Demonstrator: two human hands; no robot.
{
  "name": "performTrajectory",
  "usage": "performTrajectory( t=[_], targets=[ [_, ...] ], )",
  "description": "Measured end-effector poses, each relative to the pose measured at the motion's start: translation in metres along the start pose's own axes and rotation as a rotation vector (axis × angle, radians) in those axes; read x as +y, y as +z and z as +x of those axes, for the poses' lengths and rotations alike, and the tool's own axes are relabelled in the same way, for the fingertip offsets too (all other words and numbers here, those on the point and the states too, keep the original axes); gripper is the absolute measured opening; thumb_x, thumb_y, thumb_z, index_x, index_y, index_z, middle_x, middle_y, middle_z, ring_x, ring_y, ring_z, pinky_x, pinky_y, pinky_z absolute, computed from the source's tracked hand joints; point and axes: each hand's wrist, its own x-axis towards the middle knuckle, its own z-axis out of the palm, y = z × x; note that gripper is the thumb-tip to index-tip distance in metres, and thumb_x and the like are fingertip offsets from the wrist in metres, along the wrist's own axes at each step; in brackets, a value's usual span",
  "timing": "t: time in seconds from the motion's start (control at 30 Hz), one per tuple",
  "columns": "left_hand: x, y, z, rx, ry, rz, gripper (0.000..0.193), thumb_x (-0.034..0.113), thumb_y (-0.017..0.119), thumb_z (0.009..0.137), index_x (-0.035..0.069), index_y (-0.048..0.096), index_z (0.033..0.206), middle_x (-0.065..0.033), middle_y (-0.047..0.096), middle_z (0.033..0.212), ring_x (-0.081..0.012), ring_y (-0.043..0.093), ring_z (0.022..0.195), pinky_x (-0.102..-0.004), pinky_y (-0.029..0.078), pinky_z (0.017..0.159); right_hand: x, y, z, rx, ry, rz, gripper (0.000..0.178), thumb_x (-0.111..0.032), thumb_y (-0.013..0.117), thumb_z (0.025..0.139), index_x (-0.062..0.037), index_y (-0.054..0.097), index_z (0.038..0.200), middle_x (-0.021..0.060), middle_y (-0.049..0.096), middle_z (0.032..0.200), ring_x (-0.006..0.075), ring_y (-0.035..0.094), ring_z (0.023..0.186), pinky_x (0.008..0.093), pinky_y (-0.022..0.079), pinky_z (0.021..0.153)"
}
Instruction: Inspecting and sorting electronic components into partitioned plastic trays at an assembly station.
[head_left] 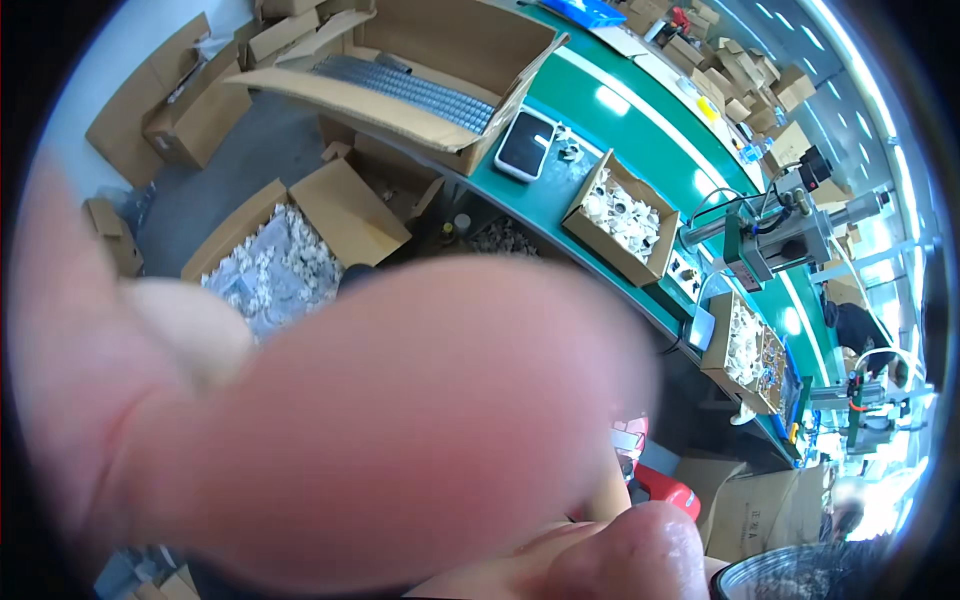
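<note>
We are holding our left hand so close to the camera that it is filling much of the view and looking very blurry. The blur is hiding the fingertips, so we cannot tell if the grip is wide, narrow or closed on something. We are not seeing our right hand.

Past the hand, the long green bench is running down to the right. A big cardboard box is sitting at its near end, and it is holding rows of gray round parts. Lower down, an open floor box is sitting just past our hand in the view, and we are not able to tell how far apart they are. A metal machine is standing on the bench, and a shallow cardboard tray is resting beside it. A flat white thing with a dark face is lying near the big box.

Smallest of all, lots of white bits are lying heaped in the floor box. We are guessing each one is light, stiff and a bit slippery, and not easy to break. We are thinking a pinch on the sides would suit one bit, and two hands on the rim would suit the full, heavier box.
</note>
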Motion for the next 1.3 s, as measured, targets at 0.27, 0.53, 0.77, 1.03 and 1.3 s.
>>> performTrajectory(
  t=[0.27, 0.53, 0.77, 1.03, 1.3],
  targets=[
    [-0.008, -0.007, 0.011, -0.027, 0.008, -0.028, 0.024, 0.037, 0.058, 0.103, 0.022, 0.061, 0.122, -0.0022, 0.053, 0.112, -0.0226, 0.053, 0.099, -0.0403, 0.045, 0.081, 0.003, 0.005, -0.009, 0.048, -0.005, 0.126, 0.024, -0.028, 0.07, 0.095, -0.0064, 0.072, 0.084, 0.0162, 0.069, 0.075, 0.0369, 0.069, 0.072, 0.0466, 0.053, 0.065],
    [-0.012, -0.006, -0.004, -0.088, -0.046, 0.084, 0.025, 0.037, 0.058, 0.102, 0.022, 0.058, 0.122, -0.003, 0.052, 0.116, -0.0235, 0.053, 0.102, -0.041, 0.045, 0.082, 0.005, -0.002, -0.008, 0.059, 0.0, 0.195, 0.023, -0.025, 0.072, 0.093, -0.0065, 0.071, 0.08, 0.0159, 0.067, 0.072, 0.0363, 0.068, 0.07, 0.0471, 0.053, 0.065],
    [-0.022, -0.017, -0.007, -0.066, -0.07, 0.125, 0.026, 0.037, 0.057, 0.102, 0.022, 0.056, 0.123, -0.0037, 0.051, 0.12, -0.0243, 0.053, 0.104, -0.0416, 0.045, 0.083, 0.005, -0.001, -0.007, 0.069, 0.004, 0.183, 0.022, -0.025, 0.072, 0.092, -0.0068, 0.072, 0.08, 0.0137, 0.068, 0.073, 0.0339, 0.069, 0.069, 0.0444, 0.053, 0.063],
    [-0.039, -0.017, 0.017, -0.145, -0.052, 0.135, 0.027, 0.037, 0.057, 0.102, 0.023, 0.053, 0.124, -0.0046, 0.049, 0.124, -0.0252, 0.053, 0.106, -0.0423, 0.046, 0.084, 0.004, 0.001, -0.007, 0.065, 0.032, 0.192, 0.024, -0.025, 0.073, 0.092, -0.0037, 0.071, 0.081, 0.0142, 0.066, 0.071, 0.0326, 0.068, 0.067, 0.043, 0.053, 0.064],
    [-0.034, -0.025, 0.028, -0.173, 0.104, 0.263, 0.028, 0.037, 0.056, 0.101, 0.023, 0.05, 0.125, -0.0054, 0.048, 0.127, -0.0261, 0.053, 0.109, -0.043, 0.046, 0.086, 0.004, 0.003, -0.006, 0.072, -0.001, 0.205, 0.024, -0.023, 0.071, 0.093, -0.0037, 0.07, 0.08, 0.0164, 0.067, 0.074, 0.036, 0.068, 0.07, 0.045, 0.053, 0.065]
  ],
)
